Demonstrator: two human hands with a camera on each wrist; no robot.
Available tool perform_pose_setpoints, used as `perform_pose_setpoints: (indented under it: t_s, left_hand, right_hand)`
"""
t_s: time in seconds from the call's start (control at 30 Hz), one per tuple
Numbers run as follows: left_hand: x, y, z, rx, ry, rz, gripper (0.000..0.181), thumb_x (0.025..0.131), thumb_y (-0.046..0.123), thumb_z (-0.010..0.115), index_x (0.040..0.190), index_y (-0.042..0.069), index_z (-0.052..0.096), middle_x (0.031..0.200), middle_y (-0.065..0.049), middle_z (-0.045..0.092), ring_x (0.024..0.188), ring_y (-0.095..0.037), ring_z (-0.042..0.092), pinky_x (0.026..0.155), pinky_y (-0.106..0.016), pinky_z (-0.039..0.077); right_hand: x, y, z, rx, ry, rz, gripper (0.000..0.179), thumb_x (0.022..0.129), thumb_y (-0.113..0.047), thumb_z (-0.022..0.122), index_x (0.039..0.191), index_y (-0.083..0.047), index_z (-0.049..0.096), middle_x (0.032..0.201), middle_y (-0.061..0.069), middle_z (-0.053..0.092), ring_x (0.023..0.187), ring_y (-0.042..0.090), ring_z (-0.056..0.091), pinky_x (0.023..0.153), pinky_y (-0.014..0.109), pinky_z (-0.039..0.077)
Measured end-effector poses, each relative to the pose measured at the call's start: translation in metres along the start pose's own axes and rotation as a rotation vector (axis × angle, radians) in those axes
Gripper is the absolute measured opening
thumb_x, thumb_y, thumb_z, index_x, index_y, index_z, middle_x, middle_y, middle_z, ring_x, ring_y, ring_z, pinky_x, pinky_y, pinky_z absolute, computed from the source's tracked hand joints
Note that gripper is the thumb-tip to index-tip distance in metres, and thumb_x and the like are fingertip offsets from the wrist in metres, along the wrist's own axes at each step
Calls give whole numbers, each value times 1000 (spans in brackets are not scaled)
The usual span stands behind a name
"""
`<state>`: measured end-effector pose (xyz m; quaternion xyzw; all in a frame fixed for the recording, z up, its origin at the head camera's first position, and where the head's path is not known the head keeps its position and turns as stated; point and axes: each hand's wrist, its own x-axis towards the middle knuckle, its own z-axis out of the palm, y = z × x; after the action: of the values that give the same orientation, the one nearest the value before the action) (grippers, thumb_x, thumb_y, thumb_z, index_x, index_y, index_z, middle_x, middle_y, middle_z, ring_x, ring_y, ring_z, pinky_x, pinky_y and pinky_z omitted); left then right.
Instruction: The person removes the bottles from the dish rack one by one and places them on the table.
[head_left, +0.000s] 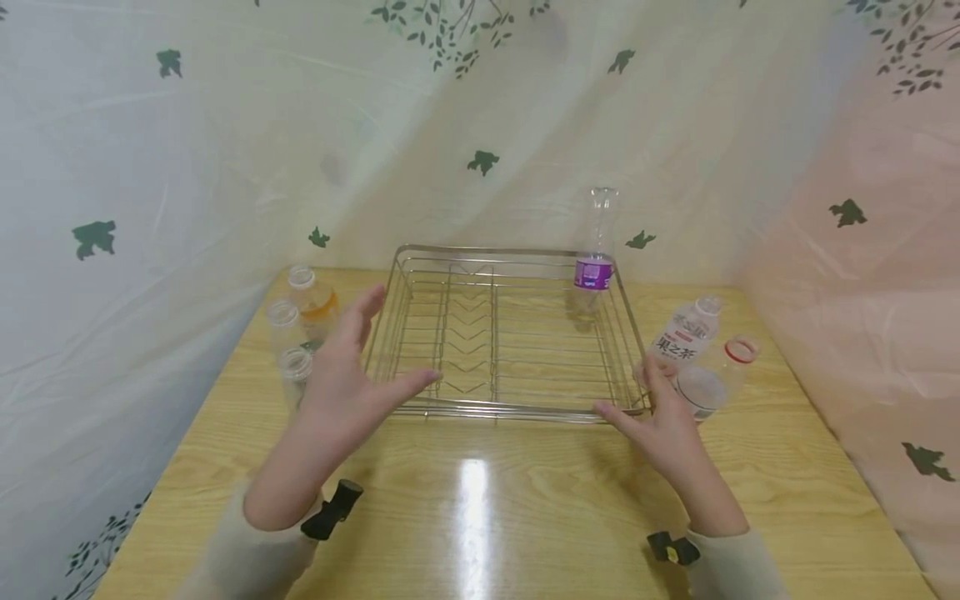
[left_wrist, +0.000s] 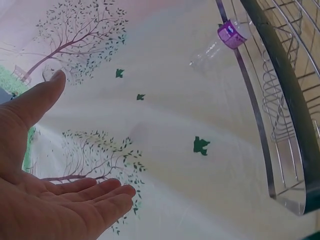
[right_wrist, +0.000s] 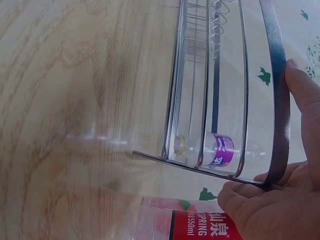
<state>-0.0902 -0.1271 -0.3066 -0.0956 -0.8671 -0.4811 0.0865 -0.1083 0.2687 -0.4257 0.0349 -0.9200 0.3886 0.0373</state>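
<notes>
A metal wire dish rack (head_left: 495, 408) stands on the wooden table, with a zigzag wire divider along its left part. My right hand (head_left: 663, 429) grips its front right corner, thumb on the front rim and fingers round the side; the right wrist view shows the fingers curled at the rim (right_wrist: 281, 125). My left hand (head_left: 341, 383) is held by the rack's front left corner, thumb and fingers spread, holding nothing. In the left wrist view its palm (left_wrist: 55, 210) is apart from the rack. A clear bottle with a purple label (head_left: 594, 273) stands in the back right corner.
Several clear plastic bottles stand outside the rack. On the left are one with an orange band (head_left: 321, 308) and two others (head_left: 283, 315). Right of it are a white-labelled bottle (head_left: 684, 335) and a red-ringed bottle (head_left: 741, 350). A patterned cloth (head_left: 480, 108) hangs behind the table.
</notes>
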Motion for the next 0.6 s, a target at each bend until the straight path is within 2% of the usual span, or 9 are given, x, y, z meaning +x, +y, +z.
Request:
perform_pose_setpoints:
  t_s: [0.2, 0.3, 0.6]
  left_hand:
    - [8, 2, 12, -67, -27, 28, 105, 78, 32, 91, 159, 10, 28, 160, -5, 34, 145, -27, 32, 117, -45, 31]
    - [12, 4, 18, -73, -32, 36, 105, 78, 33, 91, 159, 10, 29, 160, -6, 34, 145, -27, 32, 117, -44, 32]
    - [21, 7, 38, -55, -68, 66, 98, 80, 30, 90, 157, 10, 34, 157, -7, 40, 141, -30, 38, 113, -49, 37]
  right_hand:
    - [0, -2, 0, -3, 6, -2, 114, 88, -53, 77, 162, -2, 7, 162, 27, 17, 141, 53, 28, 109, 67, 32]
    - [0, -2, 0, -5, 8, 1, 114, 88, -53, 77, 162, -3, 7, 163, 26, 17, 142, 52, 27, 109, 67, 31]
    - [0, -1, 0, -6, 11, -2, 114, 87, -53, 77, 162, -2, 7, 162, 27, 17, 142, 52, 27, 109, 67, 31]
